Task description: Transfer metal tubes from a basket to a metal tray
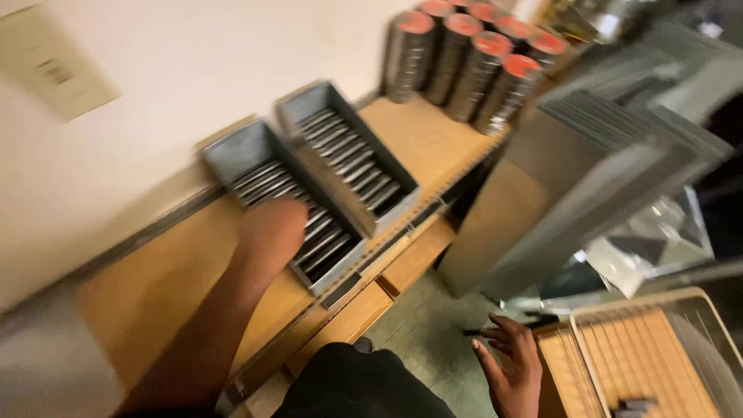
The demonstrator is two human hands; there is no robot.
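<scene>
My left hand (271, 228) reaches onto the nearer of two grey metal trays (232, 151) that hold rows of thin metal plates, on a wooden shelf (155, 286) by a pale wall. Motion blur hides its fingers, so whether it grips a plate cannot be told. The second grey tray (306, 104) lies just to the right of it. My right hand (511, 368) hangs low at the bottom centre, fingers spread, holding nothing, beside a cardboard box (646, 348).
Stacks of dark discs with red centres (472, 54) stand at the shelf's far end. Leaning grey sheet-metal panels (588, 178) stand on the right. A lower shelf level (410, 267) and a greenish floor (426, 333) lie below.
</scene>
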